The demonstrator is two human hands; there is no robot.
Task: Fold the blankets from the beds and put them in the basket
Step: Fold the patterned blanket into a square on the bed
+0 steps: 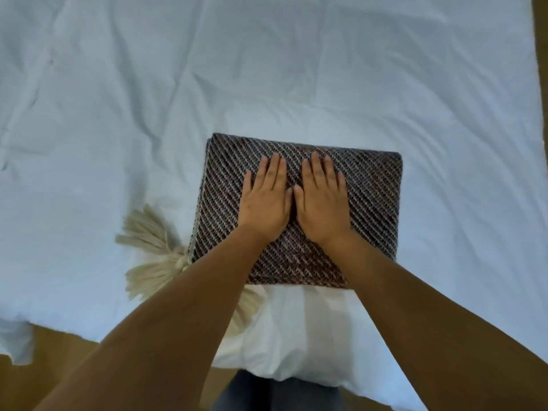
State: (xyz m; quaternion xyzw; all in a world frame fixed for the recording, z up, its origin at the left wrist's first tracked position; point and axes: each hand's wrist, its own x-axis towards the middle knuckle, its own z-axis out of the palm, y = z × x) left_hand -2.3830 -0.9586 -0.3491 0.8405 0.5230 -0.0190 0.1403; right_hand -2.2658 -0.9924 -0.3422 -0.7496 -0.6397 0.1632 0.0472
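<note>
A dark brown woven blanket [370,197] with pale diagonal stripes lies folded into a thick rectangle on the white bed sheet [207,84], close to the bed's near edge. Cream tassel fringe [151,256] sticks out from its left and lower-left side. My left hand [267,200] and my right hand [321,200] rest flat, palms down, side by side on the middle of the folded blanket, fingers straight and pointing away from me, thumbs almost touching. Neither hand grips anything. No basket is in view.
The wrinkled white sheet covers nearly the whole view. Brown floor [59,351] shows along the bottom left and a strip at the far right [541,54]. My dark trouser legs [267,393] stand against the bed's near edge.
</note>
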